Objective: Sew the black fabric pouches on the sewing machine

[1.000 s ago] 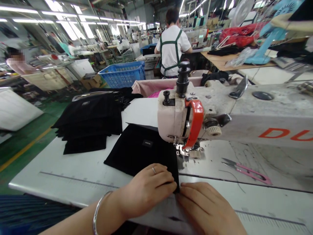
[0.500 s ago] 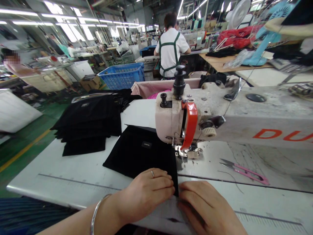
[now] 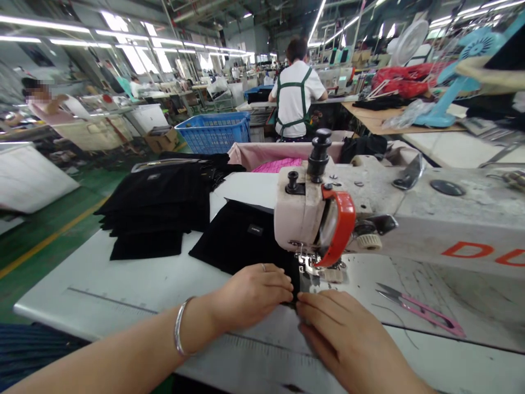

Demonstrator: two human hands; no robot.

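A black fabric piece (image 3: 233, 246) with a small dark label lies on the machine table, its right edge at the presser foot (image 3: 322, 268) of the sewing machine (image 3: 295, 210). My left hand (image 3: 256, 293), with a ring and a bracelet, presses on its near part, fingers together and curled down. The fingertips of my right hand (image 3: 340, 328) meet at the near right corner of the fabric, closed in a pinch, with the thumb tucked low. Both hands are just in front of the presser foot. My fingers cover the fabric's near edge.
A stack of black fabric pieces (image 3: 159, 202) sits at the left. Pink-handled thread snips (image 3: 426, 314) and a loose thread lie right of the presser foot. Behind the table are a pink-lined bin (image 3: 254, 153), a blue basket (image 3: 217, 134) and a person (image 3: 295, 93) facing away.
The black fabric has moved forward past the presser foot, and both hands have followed it closer to the foot. The view has shifted slightly. The stack and snips stay put.
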